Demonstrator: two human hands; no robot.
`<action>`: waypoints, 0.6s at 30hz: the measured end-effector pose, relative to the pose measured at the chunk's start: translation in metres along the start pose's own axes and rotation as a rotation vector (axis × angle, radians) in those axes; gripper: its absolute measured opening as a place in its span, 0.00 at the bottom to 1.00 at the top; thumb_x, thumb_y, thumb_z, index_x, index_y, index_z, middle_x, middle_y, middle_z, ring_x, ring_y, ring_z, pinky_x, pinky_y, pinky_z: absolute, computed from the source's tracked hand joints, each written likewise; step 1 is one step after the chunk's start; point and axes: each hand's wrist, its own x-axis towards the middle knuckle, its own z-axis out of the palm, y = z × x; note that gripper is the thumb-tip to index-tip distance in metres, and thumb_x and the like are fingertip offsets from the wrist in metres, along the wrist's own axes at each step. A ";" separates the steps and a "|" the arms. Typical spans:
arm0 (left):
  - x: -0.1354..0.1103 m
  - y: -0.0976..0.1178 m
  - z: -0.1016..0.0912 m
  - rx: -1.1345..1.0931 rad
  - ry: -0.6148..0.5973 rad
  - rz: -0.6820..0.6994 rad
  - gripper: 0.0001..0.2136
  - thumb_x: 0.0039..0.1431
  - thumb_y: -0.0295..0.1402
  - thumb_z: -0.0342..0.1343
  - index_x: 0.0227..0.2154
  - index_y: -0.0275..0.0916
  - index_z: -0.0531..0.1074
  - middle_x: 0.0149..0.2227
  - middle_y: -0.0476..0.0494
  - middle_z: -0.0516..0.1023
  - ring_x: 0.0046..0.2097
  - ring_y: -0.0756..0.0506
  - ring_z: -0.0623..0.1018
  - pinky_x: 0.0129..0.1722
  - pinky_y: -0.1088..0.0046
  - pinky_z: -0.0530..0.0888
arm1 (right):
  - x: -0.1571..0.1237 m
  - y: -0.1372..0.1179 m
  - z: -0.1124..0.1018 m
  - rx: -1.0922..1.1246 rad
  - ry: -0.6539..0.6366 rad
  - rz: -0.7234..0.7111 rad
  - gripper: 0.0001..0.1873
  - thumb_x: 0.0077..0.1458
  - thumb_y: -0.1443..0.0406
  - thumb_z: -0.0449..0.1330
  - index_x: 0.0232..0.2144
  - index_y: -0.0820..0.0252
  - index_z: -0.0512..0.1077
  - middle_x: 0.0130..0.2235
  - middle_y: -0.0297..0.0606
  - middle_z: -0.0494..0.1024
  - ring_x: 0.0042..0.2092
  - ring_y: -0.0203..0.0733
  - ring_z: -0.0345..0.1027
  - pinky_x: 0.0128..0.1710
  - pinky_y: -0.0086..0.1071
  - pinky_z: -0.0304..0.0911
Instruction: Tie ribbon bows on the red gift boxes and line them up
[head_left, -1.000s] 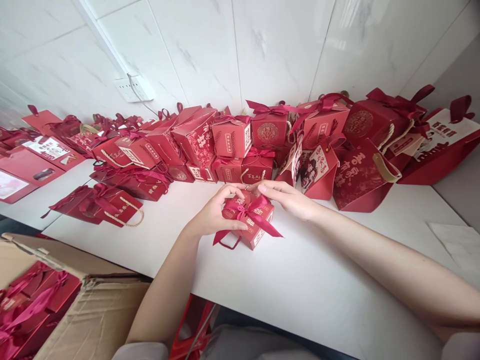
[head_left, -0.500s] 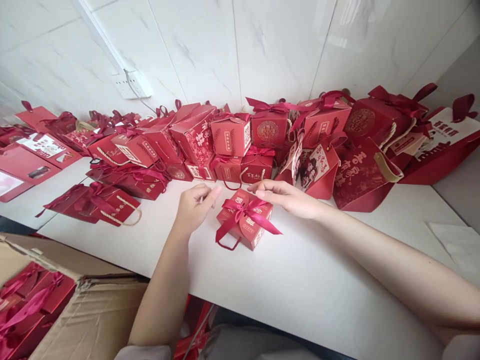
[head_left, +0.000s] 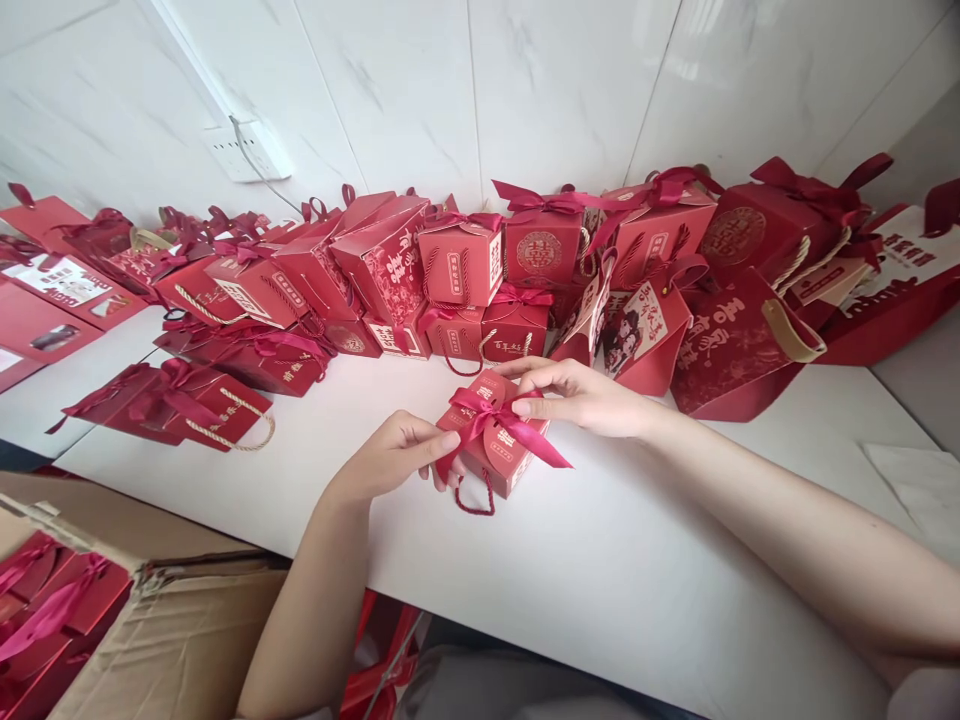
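Observation:
A small red gift box (head_left: pixel 501 452) with a dark pink ribbon bow (head_left: pixel 487 412) sits on the white table (head_left: pixel 600 560) in front of me. My left hand (head_left: pixel 394 455) pinches the ribbon tail at the box's left side. My right hand (head_left: pixel 577 395) rests on the box's far top edge, fingers pinching the bow loop. A cord handle hangs off the box's near side.
Many red gift boxes and bags (head_left: pixel 465 265) with ribbons and rope handles line the tiled wall behind. A flat red bag (head_left: pixel 180 405) lies at the left. A cardboard carton (head_left: pixel 150 640) holding more red boxes stands below the table's front edge. White paper (head_left: pixel 911 480) lies at the right.
My left hand let go of the box, drew back left, then returned and took the ribbon tail. My right hand closed on the bow. The view drifted slightly.

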 end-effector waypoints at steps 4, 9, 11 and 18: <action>-0.001 0.001 0.004 -0.029 0.095 0.013 0.20 0.64 0.43 0.55 0.22 0.33 0.78 0.22 0.44 0.79 0.23 0.52 0.75 0.24 0.79 0.68 | 0.000 0.004 -0.002 -0.001 -0.018 -0.011 0.12 0.58 0.56 0.64 0.29 0.57 0.77 0.61 0.40 0.69 0.62 0.51 0.62 0.62 0.45 0.54; -0.001 -0.001 0.004 0.042 0.143 0.037 0.19 0.64 0.40 0.56 0.20 0.33 0.77 0.22 0.43 0.79 0.25 0.52 0.75 0.25 0.79 0.70 | 0.000 0.006 -0.005 -0.038 -0.049 -0.017 0.12 0.59 0.57 0.64 0.28 0.58 0.77 0.62 0.41 0.68 0.66 0.51 0.57 0.63 0.45 0.53; 0.000 -0.003 0.003 0.050 0.155 0.045 0.19 0.64 0.39 0.55 0.20 0.33 0.77 0.22 0.44 0.79 0.25 0.51 0.76 0.27 0.78 0.71 | -0.001 0.006 -0.007 -0.029 -0.075 -0.025 0.13 0.59 0.56 0.64 0.28 0.58 0.77 0.63 0.42 0.68 0.67 0.52 0.55 0.63 0.44 0.54; 0.002 -0.004 0.002 0.075 0.168 0.080 0.19 0.64 0.39 0.55 0.21 0.33 0.77 0.22 0.44 0.78 0.25 0.50 0.74 0.27 0.76 0.71 | 0.000 0.004 -0.010 0.017 -0.098 -0.016 0.15 0.59 0.54 0.63 0.29 0.59 0.77 0.63 0.41 0.68 0.67 0.53 0.56 0.62 0.44 0.55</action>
